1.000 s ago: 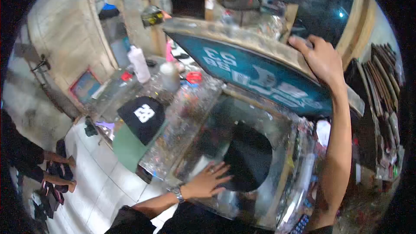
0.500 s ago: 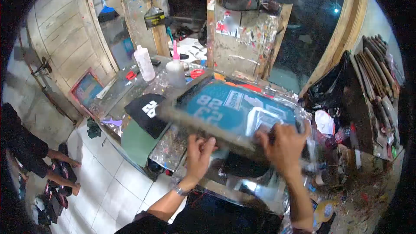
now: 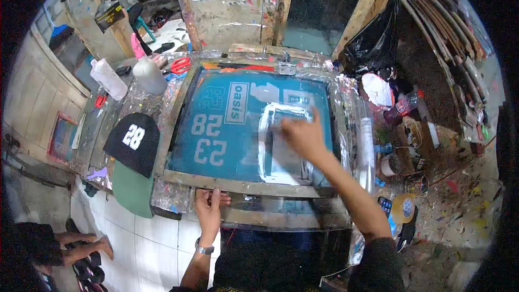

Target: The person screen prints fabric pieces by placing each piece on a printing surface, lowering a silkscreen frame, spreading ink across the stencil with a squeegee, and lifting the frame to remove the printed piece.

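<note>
A screen-printing frame (image 3: 254, 183) with teal mesh lies nearly flat on the bench in front of me. Its mesh shows mirrored "28" and "23" figures, a boxed "oasis" and a rectangle outlined in white. My left hand (image 3: 210, 205), a watch on its wrist, grips the near wooden edge with thumb and fingers. Over the right part of the mesh is my right hand (image 3: 304, 138), smeared by motion; whether it holds something I cannot make out. Left of the frame rests a black cap (image 3: 143, 154) with a green brim and a white "28".
Two bottles, one white (image 3: 110, 79) and one pink-tipped (image 3: 148, 75), stand at the back left near red-handled scissors (image 3: 180, 65). On the right are a phone (image 3: 384, 205), a tape roll (image 3: 403, 208) and a plastic bottle (image 3: 404, 104). Another person's legs (image 3: 81, 243) show at lower left.
The raised, tilted frame has come down nearly flat on the bench. My right hand has left its right edge and moved over the mesh. My view has swung right.
</note>
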A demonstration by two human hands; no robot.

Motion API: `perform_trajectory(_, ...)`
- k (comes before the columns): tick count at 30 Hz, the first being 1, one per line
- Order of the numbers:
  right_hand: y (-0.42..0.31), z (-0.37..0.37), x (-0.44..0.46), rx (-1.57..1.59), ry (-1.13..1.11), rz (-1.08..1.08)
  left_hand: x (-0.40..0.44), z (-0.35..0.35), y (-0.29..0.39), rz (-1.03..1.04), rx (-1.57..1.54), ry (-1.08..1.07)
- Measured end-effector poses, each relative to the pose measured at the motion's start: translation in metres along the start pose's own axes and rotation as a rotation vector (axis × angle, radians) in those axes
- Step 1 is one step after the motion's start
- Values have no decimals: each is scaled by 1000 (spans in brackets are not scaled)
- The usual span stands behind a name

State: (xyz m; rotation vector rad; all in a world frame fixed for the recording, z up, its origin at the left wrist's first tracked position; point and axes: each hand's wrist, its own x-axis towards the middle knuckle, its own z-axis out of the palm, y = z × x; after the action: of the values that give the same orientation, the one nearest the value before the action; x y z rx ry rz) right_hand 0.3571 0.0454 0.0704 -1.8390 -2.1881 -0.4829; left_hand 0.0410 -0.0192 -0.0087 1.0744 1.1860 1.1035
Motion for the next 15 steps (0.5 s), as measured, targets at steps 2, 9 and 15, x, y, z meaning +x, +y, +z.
perform_trajectory(2,22,8,23,15,6,56,0,0,4,-27,-10,-13)
perform_trajectory(9,21,-26,12,753,-561,-135,3,-4,13,-128,-72,-81)
perform_trajectory(15,45,-13,56,232,-287,74,2,-12,4,-169,-5,-128)
